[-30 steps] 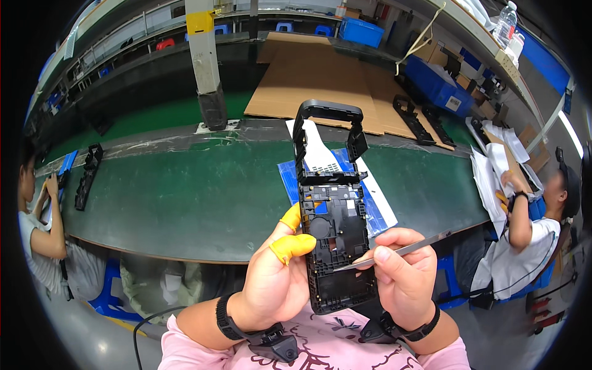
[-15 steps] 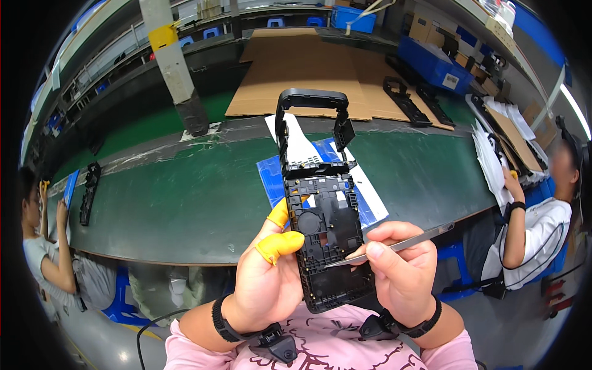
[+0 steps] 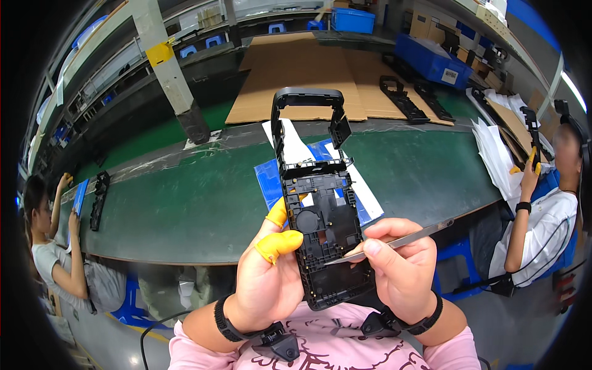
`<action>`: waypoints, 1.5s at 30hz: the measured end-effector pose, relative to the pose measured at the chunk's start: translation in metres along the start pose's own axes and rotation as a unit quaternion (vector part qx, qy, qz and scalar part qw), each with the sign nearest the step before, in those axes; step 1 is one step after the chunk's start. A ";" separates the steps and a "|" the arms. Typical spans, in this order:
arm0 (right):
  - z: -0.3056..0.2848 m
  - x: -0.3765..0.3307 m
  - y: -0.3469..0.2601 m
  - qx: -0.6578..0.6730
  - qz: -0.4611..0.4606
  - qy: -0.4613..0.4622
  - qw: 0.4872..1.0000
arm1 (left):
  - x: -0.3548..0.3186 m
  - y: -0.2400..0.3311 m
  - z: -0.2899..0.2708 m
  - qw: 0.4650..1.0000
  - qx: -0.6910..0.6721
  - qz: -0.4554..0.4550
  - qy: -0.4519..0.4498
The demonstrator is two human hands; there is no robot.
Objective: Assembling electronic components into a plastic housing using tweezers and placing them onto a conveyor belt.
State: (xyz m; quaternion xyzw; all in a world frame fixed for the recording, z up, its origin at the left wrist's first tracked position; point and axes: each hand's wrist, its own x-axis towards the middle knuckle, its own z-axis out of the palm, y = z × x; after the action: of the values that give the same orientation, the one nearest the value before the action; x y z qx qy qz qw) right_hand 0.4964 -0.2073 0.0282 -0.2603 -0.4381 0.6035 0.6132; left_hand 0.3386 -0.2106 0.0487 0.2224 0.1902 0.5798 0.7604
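My left hand (image 3: 271,271), with yellow finger cots on its thumb and a finger, grips the left side of a black plastic housing (image 3: 324,216). The housing stands tilted up before me; its far end is an open loop, its near part a panel with ribs, clips and small brass-coloured inserts. My right hand (image 3: 404,271) pinches slim metal tweezers (image 3: 413,237) between thumb and fingers. Their pointed tip rests at or just over the housing's lower middle; whether it touches I cannot tell. Behind the housing, a blue and white sheet (image 3: 268,182) lies on the green table.
Large cardboard sheets (image 3: 296,77) cover the table's far side, with similar black housings (image 3: 401,98) on them. A blue bin (image 3: 431,61) stands at the back right. Co-workers sit left (image 3: 61,259) and right (image 3: 536,228). A grey post (image 3: 169,74) rises at the far left.
My hands, the housing and the tweezers stay almost the same. The view has shifted slightly. On the right, the co-worker's hand has risen and now holds up a black part.
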 end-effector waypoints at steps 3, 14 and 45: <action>0.001 -0.003 -0.001 -0.005 0.000 -0.004 1.000 | -0.004 0.000 0.001 1.000 -0.003 0.003 -0.003; 0.001 -0.004 -0.010 -0.055 -0.010 -0.014 0.998 | -0.005 -0.003 -0.001 0.981 0.175 0.079 -0.023; -0.041 0.173 0.097 -0.165 0.166 -0.005 0.972 | 0.090 0.073 -0.094 0.972 0.051 0.186 0.133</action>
State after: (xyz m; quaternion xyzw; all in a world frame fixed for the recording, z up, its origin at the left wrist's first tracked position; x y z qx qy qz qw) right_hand 0.4628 -0.0180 -0.0350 -0.4240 -0.4853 0.6175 0.4510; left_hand 0.2518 -0.0962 0.0089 0.2137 0.2744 0.7247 0.5949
